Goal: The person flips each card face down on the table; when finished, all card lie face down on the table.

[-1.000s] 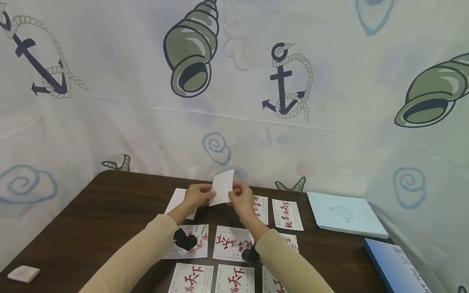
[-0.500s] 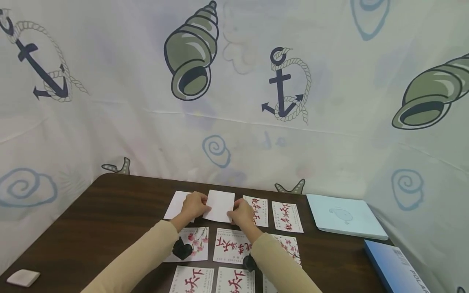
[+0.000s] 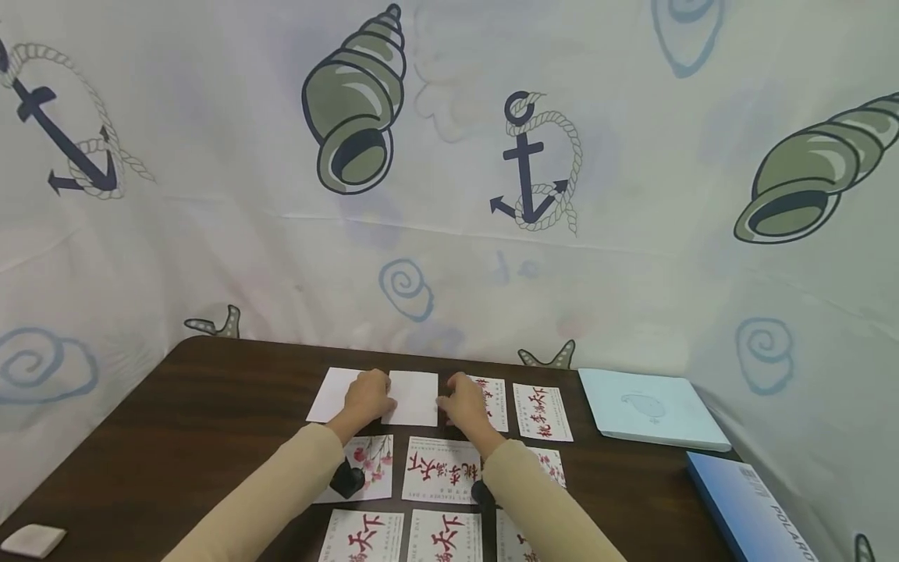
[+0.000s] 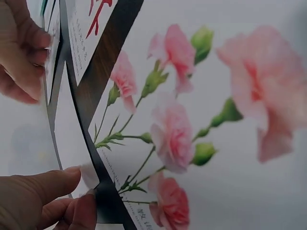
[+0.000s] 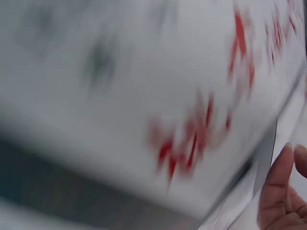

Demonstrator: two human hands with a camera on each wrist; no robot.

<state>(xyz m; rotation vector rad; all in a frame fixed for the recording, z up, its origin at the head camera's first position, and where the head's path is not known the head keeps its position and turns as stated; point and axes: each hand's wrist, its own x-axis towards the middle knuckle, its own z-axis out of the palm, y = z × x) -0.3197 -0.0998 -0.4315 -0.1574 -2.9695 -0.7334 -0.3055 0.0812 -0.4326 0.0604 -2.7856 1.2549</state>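
A blank white card [image 3: 413, 398] lies flat in the back row on the dark table, between my two hands. At its left edge, my left hand [image 3: 367, 402] touches it with the thumb; in the left wrist view, the thumb and fingers [image 4: 72, 177] stand apart at a card corner. My right hand [image 3: 465, 406] is beside its right edge, fingers bent loosely; whether the thumb touches the card cannot be told. Another blank card [image 3: 335, 394] lies left, partly behind my left hand. A card with red characters [image 3: 495, 402] is partly hidden by my right hand.
Nearer rows hold a pink flower card [image 3: 375, 460] and several red-lettered cards [image 3: 441, 470], partly under my forearms. At the right are a pale blue flat item [image 3: 653, 406] and a blue box [image 3: 747, 507]. A small white object [image 3: 33, 540] lies front left.
The blank card, held raised between both hands a second ago, came down onto the table beside the other blank card. My fingers have loosened, and the right hand has drawn slightly off its edge.
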